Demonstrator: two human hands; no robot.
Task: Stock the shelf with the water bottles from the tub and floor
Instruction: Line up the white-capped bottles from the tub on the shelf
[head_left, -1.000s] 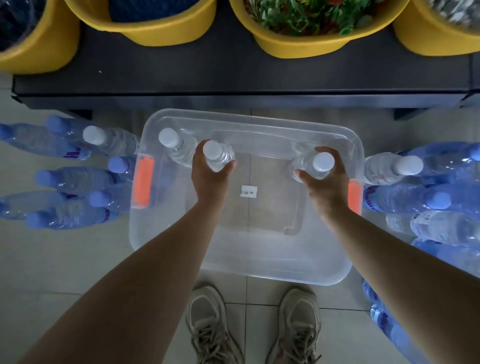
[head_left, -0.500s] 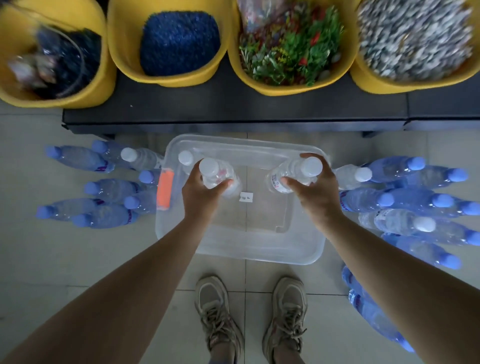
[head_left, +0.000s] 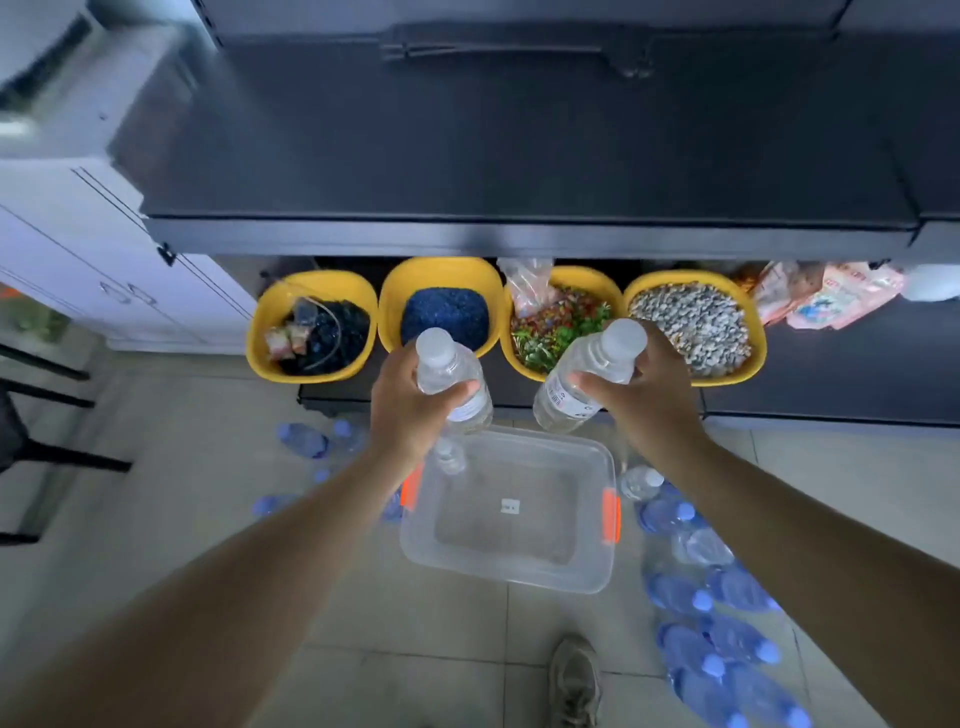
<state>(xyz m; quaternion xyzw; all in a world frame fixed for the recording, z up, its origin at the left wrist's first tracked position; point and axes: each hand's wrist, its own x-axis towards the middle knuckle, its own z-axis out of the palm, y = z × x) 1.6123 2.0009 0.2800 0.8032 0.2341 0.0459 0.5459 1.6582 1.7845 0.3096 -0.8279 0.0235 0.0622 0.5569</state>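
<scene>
My left hand (head_left: 410, 410) grips a clear white-capped water bottle (head_left: 451, 371) by its upper body. In my right hand (head_left: 649, 400) is a second clear white-capped bottle (head_left: 587, 379), tilted with its cap up and to the right. Both are raised above the clear plastic tub (head_left: 511, 569) on the floor, just in front of the dark shelf (head_left: 519, 145). One more white-capped bottle (head_left: 451, 457) stands in the tub's far left corner. Several blue bottles (head_left: 711, 613) lie on the floor to the right and some blue bottles (head_left: 306, 441) to the left.
Four yellow bins (head_left: 311, 327) with gravel and plants sit on the lower shelf under the dark shelf's front edge. Plastic packets (head_left: 826, 296) lie at the right. A white cabinet (head_left: 78, 234) stands at the left. My shoe (head_left: 574, 680) is near the tub.
Both hands have lifted their bottles out of the tub and up toward the shelf. The view has tilted up, revealing the dark upper shelf.
</scene>
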